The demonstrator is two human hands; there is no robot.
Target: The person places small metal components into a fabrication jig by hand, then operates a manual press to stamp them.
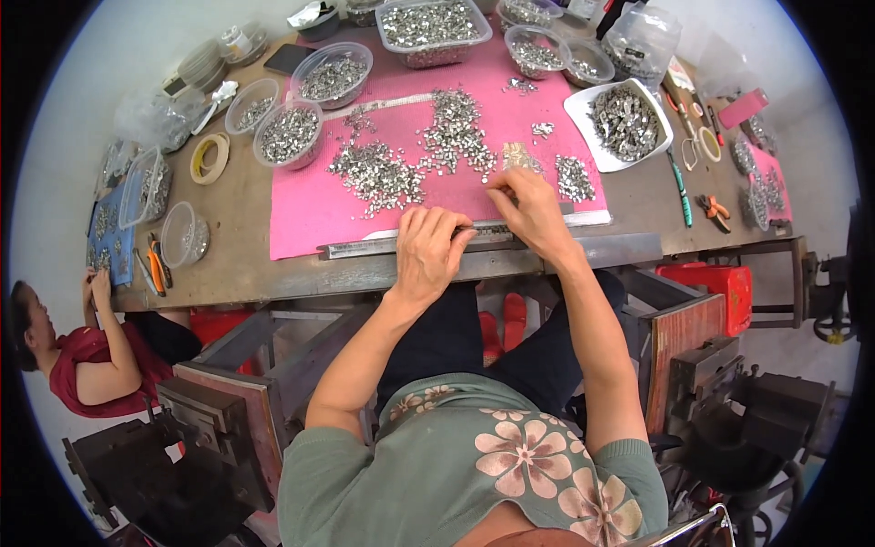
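"What's in hand over there?"

"A long, narrow metal strip (490, 234), lying along the near edge of the pink mat (301, 219), right in front of the person. The left hand (427, 244) rests on it, thumb and fingers bent close together; I can't tell whether they pinch anything."

"And the right hand (530, 208)?"

"Over the strip's far side, fingertips drawn together near the loose silver pieces (456, 132). Whether a piece sits between them, I can't see from here."

"How would you do it well?"

"I'd steady the strip with the left hand and keep the wrists low. Pieces that small probably want a light fingertip pinch, one at a time, with the heaps spread thin so they don't cling together."

"Which way does the strip point?"

"Its long axis runs left to right, roughly along the counter (246, 246) edge. The left end, by the mat's near-left corner, sits slightly closer to the person; the right part slants a little away. I can't make out a front or back end."
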